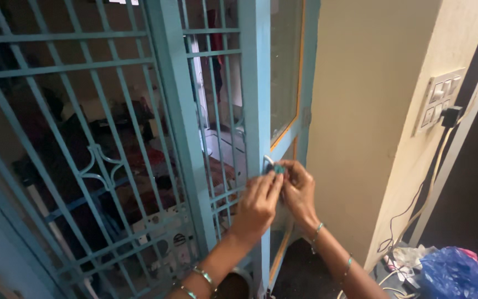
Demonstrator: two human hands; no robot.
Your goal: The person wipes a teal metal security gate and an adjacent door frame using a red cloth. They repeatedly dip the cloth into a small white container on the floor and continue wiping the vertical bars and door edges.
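A blue metal grille gate (pixel 172 111) fills the left and middle of the view. Both of my hands meet at its right-hand frame, at about mid height. My left hand (pixel 258 205) pinches a small teal-topped object (pixel 278 169), perhaps a key, at the metal latch (pixel 268 161). My right hand (pixel 299 191) is cupped just right of it, fingers curled around the latch or a lock that is mostly hidden. Bangles sit on both wrists.
A cream wall (pixel 360 122) stands right of the gate, with a switch panel (pixel 440 99) and a black plug with hanging cables. A blue plastic bag (pixel 457 274) lies at bottom right. Behind the grille are dim shapes of furniture and clothes.
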